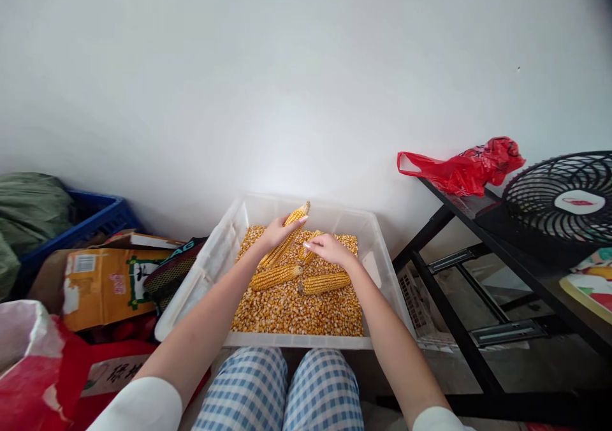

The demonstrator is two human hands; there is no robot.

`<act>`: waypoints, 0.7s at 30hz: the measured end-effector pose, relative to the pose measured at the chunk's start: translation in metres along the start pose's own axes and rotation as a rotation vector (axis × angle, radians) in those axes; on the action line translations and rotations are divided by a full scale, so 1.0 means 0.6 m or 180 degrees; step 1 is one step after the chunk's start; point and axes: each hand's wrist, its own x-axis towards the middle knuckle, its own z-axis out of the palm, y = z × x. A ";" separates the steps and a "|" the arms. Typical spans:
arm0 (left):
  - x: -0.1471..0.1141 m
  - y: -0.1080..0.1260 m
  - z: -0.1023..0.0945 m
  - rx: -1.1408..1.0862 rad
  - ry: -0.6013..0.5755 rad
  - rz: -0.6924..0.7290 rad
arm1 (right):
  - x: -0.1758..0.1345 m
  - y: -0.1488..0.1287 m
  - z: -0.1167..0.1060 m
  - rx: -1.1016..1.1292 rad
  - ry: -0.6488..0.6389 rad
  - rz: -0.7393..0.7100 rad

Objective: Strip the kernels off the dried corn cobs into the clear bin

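Note:
A corn cob (282, 246) with its kernels on is in the grip of my left hand (280, 232), tilted with one end up and to the right. My right hand (329, 250) is closed, thumb and fingers together, just right of that cob. Another corn cob (313, 238) shows partly behind its fingertips; whether they touch it I cannot tell. Below my hands, two more corn cobs, the left one (275, 277) and the right one (326, 283), lie on loose corn kernels (296, 313). All this is inside a translucent plastic bin (375, 240).
At left are a blue crate (102, 220), a cardboard box (102, 284) and a red bag (71, 367). On the right a black folding table (478, 220) holds a red plastic bag (471, 166) and a black fan (568, 195). A white wall (287, 87) rises behind the bin.

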 end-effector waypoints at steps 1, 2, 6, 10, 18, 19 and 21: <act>0.001 0.000 -0.003 -0.0311 -0.0028 -0.0155 | 0.000 -0.001 -0.006 0.0064 0.0249 -0.0046; 0.001 0.000 -0.005 -0.0590 -0.0101 -0.0305 | 0.000 -0.002 -0.010 0.0122 0.0460 -0.0092; 0.002 0.004 -0.010 -0.1286 -0.0408 -0.0636 | 0.002 -0.006 -0.006 0.0143 0.0706 -0.0198; 0.002 0.005 -0.011 -0.1410 -0.0437 -0.0650 | 0.001 -0.011 0.002 0.0082 0.0740 -0.0268; 0.002 0.004 -0.013 -0.1397 -0.0455 -0.0672 | -0.002 -0.018 -0.001 0.0043 0.0764 -0.0306; 0.002 0.005 -0.013 -0.1396 -0.0460 -0.0682 | -0.002 -0.019 -0.001 0.0030 0.0755 -0.0294; 0.002 0.006 -0.013 -0.1364 -0.0472 -0.0699 | -0.002 -0.020 0.000 0.0019 0.0756 -0.0266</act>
